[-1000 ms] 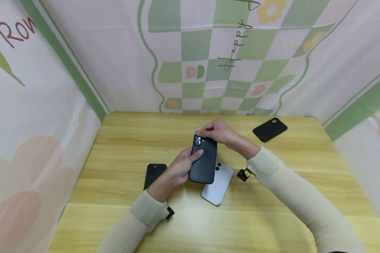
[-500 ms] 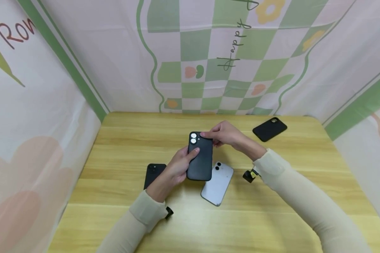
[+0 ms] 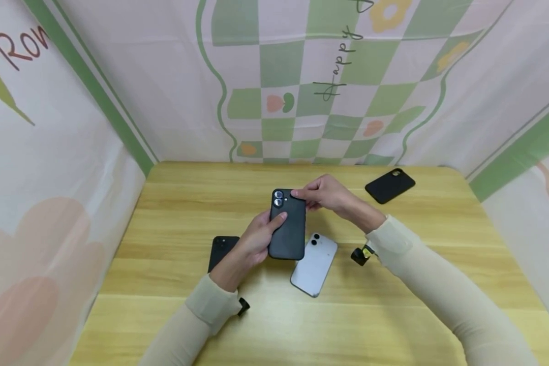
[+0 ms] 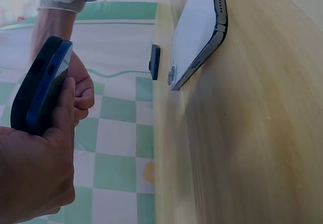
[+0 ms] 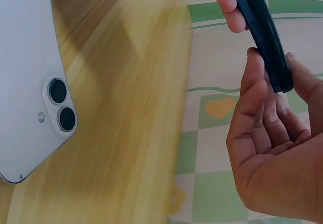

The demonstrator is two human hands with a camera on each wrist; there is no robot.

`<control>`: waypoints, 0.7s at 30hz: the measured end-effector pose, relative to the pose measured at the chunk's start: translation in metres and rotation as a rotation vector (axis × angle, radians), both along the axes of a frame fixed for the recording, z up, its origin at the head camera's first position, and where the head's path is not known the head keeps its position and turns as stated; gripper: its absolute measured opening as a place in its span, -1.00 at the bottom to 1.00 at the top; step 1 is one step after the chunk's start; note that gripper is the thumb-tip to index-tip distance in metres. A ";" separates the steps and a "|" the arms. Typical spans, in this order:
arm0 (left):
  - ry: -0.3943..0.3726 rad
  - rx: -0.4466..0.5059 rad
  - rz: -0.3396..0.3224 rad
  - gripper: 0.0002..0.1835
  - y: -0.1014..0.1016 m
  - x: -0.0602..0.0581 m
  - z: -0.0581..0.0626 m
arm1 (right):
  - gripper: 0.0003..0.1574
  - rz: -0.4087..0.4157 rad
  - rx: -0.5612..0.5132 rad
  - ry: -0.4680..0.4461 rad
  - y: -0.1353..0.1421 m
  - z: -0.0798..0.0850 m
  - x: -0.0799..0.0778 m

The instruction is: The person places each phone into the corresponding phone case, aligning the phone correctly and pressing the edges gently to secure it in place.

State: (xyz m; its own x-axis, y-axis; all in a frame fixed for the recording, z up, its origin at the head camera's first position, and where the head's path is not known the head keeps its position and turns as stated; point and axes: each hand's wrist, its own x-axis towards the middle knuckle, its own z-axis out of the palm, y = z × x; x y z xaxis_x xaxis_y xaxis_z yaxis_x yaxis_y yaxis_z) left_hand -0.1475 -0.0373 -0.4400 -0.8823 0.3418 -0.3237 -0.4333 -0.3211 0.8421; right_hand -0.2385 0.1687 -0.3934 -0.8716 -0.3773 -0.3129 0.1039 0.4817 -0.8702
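My left hand holds a phone in a black case upright above the table, its thumb across the back and its fingers behind. Two camera lenses sit at the case's top left. At the top right corner, my right hand pinches the case between thumb and fingers. In the left wrist view, a bluish phone edge shows along the dark case. Below the hands lies a white phone, its camera end partly beside the held phone. A black phone lies beside my left wrist, partly covered by it.
A black phone case with a camera cutout lies at the back right of the wooden table. Printed cloth hangs behind the table and along both sides.
My right hand has gone from the case's top edge near the lenses to its top right corner. The held phone has shifted slightly left and up. The other items stay put.
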 end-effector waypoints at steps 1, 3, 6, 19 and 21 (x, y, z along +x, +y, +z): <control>-0.003 0.005 0.001 -0.49 0.000 0.000 0.000 | -0.59 -0.003 -0.003 -0.001 0.000 0.000 0.000; -0.005 0.018 -0.002 -0.49 -0.001 0.000 0.001 | -0.59 -0.010 -0.012 -0.006 0.000 -0.001 0.000; -0.007 0.034 -0.008 -0.50 -0.001 0.001 0.001 | -0.60 -0.014 -0.033 -0.017 0.000 -0.003 0.001; 0.005 0.033 -0.050 -0.49 -0.002 0.001 0.001 | -0.67 0.013 -0.112 -0.029 0.005 -0.005 0.003; 0.006 0.052 -0.066 -0.49 -0.002 0.001 0.000 | -0.66 0.024 -0.107 -0.012 0.006 -0.005 0.003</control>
